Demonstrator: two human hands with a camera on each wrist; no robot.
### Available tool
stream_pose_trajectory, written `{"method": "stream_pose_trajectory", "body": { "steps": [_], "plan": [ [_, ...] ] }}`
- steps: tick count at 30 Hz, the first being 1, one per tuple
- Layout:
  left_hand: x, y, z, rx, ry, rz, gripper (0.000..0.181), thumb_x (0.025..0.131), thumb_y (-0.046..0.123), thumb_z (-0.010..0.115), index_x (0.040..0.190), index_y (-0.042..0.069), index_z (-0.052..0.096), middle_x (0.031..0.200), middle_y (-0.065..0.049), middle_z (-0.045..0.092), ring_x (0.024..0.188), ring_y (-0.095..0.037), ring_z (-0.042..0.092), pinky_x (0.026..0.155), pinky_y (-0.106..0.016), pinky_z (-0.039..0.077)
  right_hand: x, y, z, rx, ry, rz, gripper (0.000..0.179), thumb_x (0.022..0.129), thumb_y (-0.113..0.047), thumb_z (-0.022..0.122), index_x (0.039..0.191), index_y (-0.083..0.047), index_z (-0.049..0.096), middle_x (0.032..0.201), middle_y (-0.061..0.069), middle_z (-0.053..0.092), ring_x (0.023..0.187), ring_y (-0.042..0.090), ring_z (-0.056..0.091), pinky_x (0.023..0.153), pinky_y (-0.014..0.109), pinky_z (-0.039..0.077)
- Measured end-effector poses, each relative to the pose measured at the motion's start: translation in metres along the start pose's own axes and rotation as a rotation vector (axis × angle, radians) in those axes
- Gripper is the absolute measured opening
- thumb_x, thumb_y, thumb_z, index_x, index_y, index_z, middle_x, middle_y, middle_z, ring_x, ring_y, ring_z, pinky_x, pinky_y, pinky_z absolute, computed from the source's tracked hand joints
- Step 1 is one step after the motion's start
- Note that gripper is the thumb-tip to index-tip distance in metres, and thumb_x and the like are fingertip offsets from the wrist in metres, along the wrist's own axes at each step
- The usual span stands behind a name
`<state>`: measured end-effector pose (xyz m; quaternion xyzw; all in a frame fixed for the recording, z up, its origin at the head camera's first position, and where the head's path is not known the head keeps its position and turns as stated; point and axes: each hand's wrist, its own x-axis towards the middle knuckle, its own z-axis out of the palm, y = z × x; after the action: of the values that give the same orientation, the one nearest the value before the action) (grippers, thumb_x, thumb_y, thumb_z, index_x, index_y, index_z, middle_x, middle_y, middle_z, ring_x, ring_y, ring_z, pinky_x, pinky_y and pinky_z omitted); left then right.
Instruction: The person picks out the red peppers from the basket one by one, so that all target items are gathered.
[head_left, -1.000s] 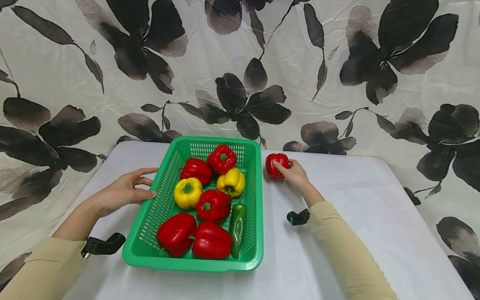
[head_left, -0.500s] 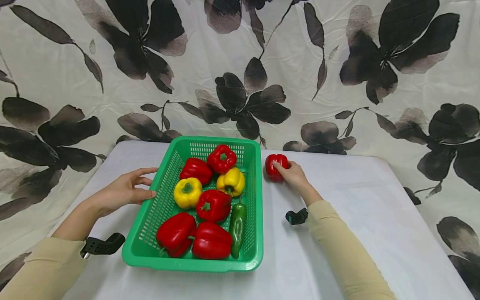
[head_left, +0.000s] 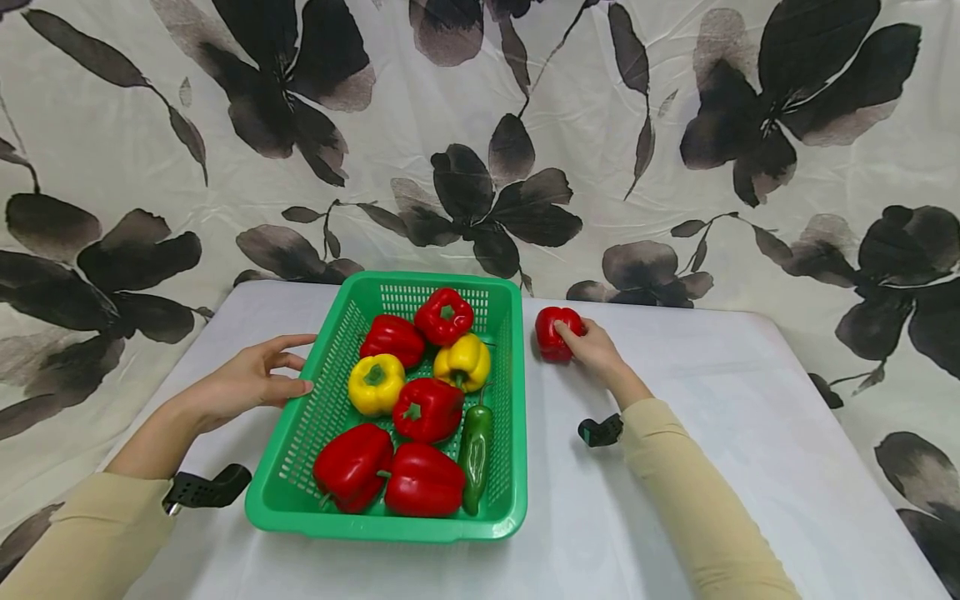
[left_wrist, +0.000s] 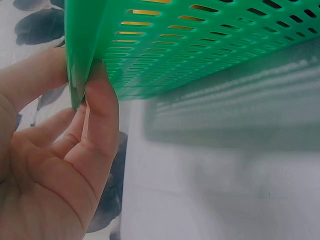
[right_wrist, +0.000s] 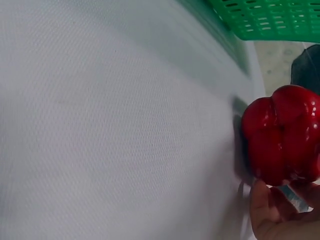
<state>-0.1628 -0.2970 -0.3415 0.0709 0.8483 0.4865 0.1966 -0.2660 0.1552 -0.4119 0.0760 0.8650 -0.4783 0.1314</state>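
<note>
The right fingers [right_wrist: 261, 204] touch the edge of a glossy red pepper [right_wrist: 280, 137] just beyond their tips. Farther from them, past the pepper and apart from it, shows a perforated green basket [right_wrist: 285, 33]. Beside the fingers spreads the white worktop [right_wrist: 125, 125], partly shadowed.

The work surface is formed by a table [head_left: 750, 400], which is covered by a finely woven white cloth [right_wrist: 125, 125]. The right far corner is rounded. Directly on the cloth, left of centre, a rectangular green plastic basket [head_left: 352, 527] is supported; its perforated walls are topped by a broad rim, and its long sides are directed towards the far edge. Beside it, a soft shadow [left_wrist: 210, 135] is cast. Right of the basket, near the far edge, a red bell pepper [head_left: 551, 333] is located; full contact with the cloth cannot be confirmed.
</note>
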Motion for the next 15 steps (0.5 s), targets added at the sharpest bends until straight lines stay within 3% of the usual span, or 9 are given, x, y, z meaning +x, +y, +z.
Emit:
{"method": "stream_pose_trajectory", "body": {
  "steps": [15],
  "plan": [
    [-0.0003,0.0004,0.0007,0.004,0.000,-0.003,0.081,0.085,0.020,0.066,0.147,0.007,0.016,0.120,-0.025,0.046,0.088,-0.024,0.063,0.077,-0.040,0.055,0.0000,0.0031,-0.0042,0.061,-0.024,-0.014,0.066,0.095,-0.036,0.046,0.144,-0.001,0.019,0.146,0.021,0.027,0.131,0.035,0.030,0.102,0.044,0.039]
  ]
}}
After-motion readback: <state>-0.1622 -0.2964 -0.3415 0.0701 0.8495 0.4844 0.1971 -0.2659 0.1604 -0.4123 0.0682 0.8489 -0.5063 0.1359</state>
